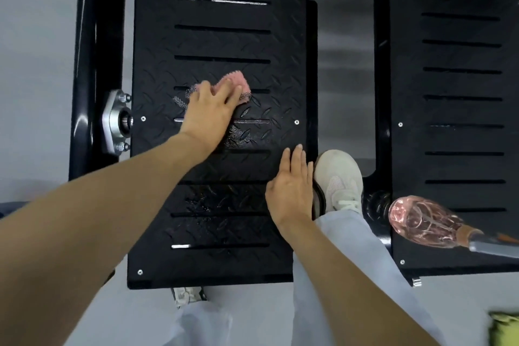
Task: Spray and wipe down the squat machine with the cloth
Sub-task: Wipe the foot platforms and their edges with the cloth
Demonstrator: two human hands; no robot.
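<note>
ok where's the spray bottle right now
The spray bottle lies on its side at lower right of the head view, on the right footplate, just right of the white shoe.

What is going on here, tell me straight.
A person is wiping the squat machine. The left hand presses a pink cloth flat on the left foot plate, near its middle, with wet patches just nearer the person. The right hand is open at that plate's right edge, beside a white shoe. The spray bottle lies on its side on the right foot plate, held by nobody.
</note>
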